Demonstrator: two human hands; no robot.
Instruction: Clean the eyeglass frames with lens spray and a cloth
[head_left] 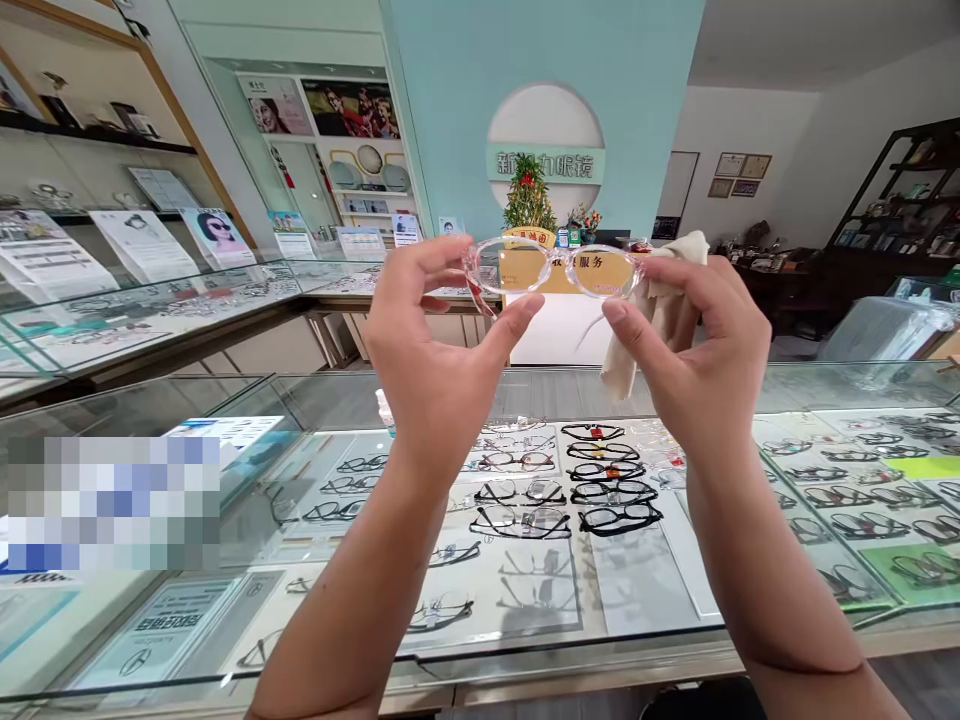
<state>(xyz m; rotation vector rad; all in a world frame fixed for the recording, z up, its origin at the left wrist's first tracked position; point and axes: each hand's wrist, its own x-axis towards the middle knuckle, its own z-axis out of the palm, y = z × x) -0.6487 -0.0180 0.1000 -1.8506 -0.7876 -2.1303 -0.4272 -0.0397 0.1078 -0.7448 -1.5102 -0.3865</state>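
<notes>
A pair of eyeglasses with a clear frame [559, 258] is held up level in front of me, above the glass counter. My left hand [439, 345] grips its left end between fingers and thumb. At the right end, my right hand [694, 345] pinches the frame near the hinge. A cream cloth [622, 368] hangs from my right hand, partly behind the fingers and thumb. One thin temple arm slants down by my right thumb.
Below my hands lies a glass display counter [630, 645] with rows of eyeglasses, several black-framed [619, 518]. More display cases [150, 330] run along the left. Ahead stand a yellow-and-white desk [551, 335] and a plant [529, 200]. Something plastic-wrapped [889, 335] is at right.
</notes>
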